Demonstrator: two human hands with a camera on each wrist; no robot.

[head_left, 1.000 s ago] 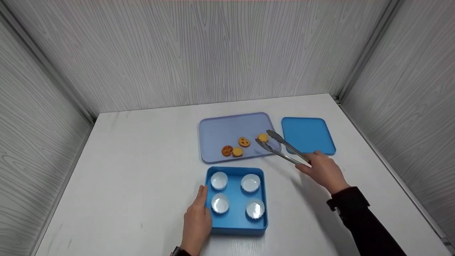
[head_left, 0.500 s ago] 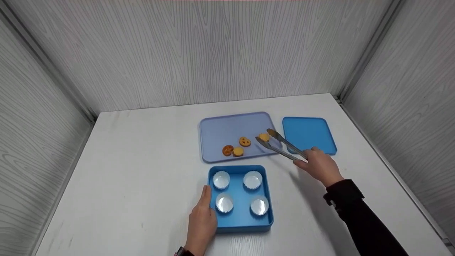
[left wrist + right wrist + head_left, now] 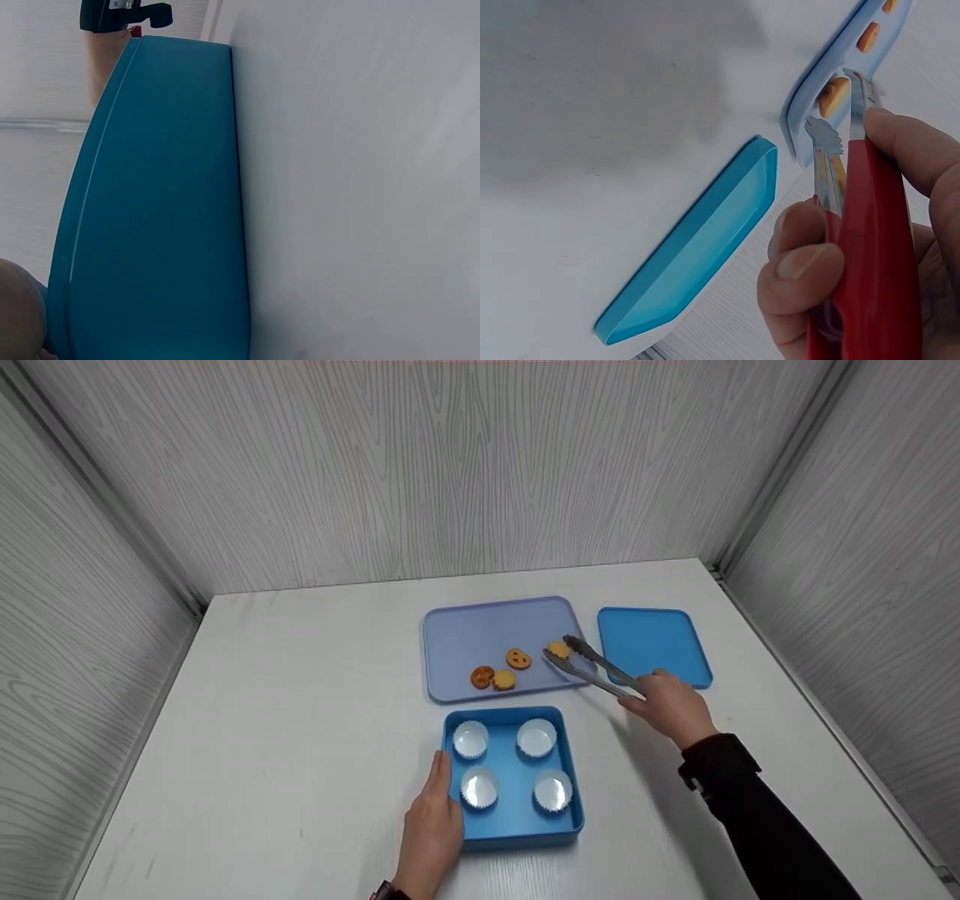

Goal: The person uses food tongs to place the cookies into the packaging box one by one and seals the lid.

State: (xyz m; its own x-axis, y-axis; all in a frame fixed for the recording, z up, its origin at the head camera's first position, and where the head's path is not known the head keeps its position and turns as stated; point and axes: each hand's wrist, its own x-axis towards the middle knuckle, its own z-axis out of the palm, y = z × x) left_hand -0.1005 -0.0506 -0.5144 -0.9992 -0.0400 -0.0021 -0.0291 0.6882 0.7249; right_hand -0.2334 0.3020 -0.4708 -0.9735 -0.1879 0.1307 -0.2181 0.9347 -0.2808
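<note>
Blue box (image 3: 516, 819) and left hand (image 3: 433, 823) have shifted slightly rightward in the head view, the fingers straight along the box's left wall; the right hand (image 3: 671, 711) grips tongs (image 3: 589, 677), parted tips flanking a yellow biscuit (image 3: 558, 648) on the lilac tray (image 3: 480, 637). Left wrist view: the hand meets the box's rim. Right wrist view: fingers curl round red handles (image 3: 877, 255); biscuit contact cannot be told.

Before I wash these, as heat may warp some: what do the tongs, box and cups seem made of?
Tongs: likely metal tips, by their grey sheen; smooth red handles, perhaps plastic. Box: probably moulded plastic, given its even blue, smooth walls, rounded corners. Cups: glossy, pleated, white; possibly coated paper or thin plastic.
</note>
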